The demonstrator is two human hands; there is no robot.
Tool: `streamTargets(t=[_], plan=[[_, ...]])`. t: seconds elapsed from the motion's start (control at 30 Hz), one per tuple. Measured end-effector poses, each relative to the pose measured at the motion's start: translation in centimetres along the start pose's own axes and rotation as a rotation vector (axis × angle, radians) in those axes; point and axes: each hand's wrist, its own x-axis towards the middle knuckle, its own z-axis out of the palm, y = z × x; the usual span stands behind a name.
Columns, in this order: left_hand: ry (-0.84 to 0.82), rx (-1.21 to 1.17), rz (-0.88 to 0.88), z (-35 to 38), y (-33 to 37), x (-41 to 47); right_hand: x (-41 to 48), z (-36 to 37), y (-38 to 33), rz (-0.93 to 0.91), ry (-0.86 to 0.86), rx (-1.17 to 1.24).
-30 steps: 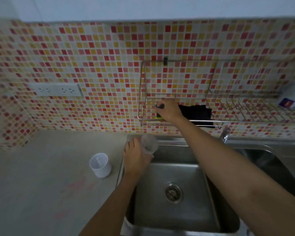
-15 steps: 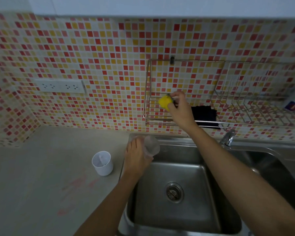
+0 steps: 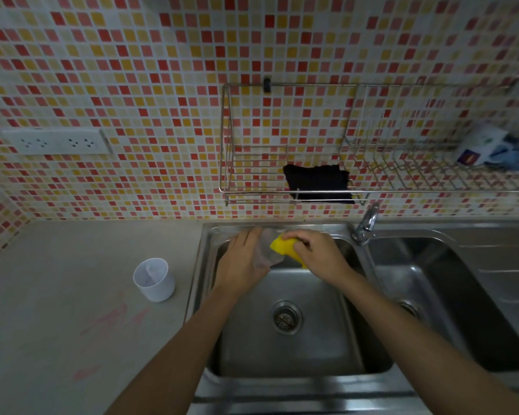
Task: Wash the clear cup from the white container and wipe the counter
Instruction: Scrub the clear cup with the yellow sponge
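Both forearms reach forward from the bottom of the view and meet over the far half of the left sink basin, above and beyond its drain. The left hand is curled, palm to the right, around the clear cup, fingers wrapped on its near and left wall and thumb toward the back rim, so the cup lies tilted on its side with its mouth toward the right hand. The right hand is bent at the wrist, its fingers closed over a yellow sponge that presses against the cup's mouth; whether the sponge is inside the cup cannot be told. The thin cup looks easy to crush or to slip from a wet grip, and a hard push of the sponge could twist it free and drop it into the basin. No water is seen running from the faucet, just right of the right knuckles, so scrubbing may stay dry unless it is turned on. Left of the left hand, on the counter, the white container stands upright, near reddish smears that still need wiping. Beyond the fingertips, on the tiled wall, a wire rack holds a black cloth.
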Motion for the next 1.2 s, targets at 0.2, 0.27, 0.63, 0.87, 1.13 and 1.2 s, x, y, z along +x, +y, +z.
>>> streamTargets(t=[0.2,0.27,0.63,0.87,1.13,1.2], plan=[[0.002,0.068,0.056,0.4,0.6,0.5,-1.0,-0.3,0.9,0.022,-0.157,-0.205],[-0.015,0.092,0.081,0.3,0.9,0.5,-1.2,-0.4,0.9,-0.008,-0.190,-0.262],[-0.009,0.109,0.139,0.0,1.5,0.6,-1.9,-1.2,0.9,-0.213,-0.135,-0.464],[-0.060,0.110,0.182,-0.6,1.5,0.6,-2.1,-1.3,1.0,-0.220,-0.112,-0.367],[-0.096,0.050,0.163,-0.7,1.7,1.2,-2.6,-0.9,1.1,-0.267,-0.052,-0.408],[-0.099,0.045,0.165,-0.7,1.4,1.2,-2.8,-0.8,1.3,-0.195,-0.102,-0.285]])
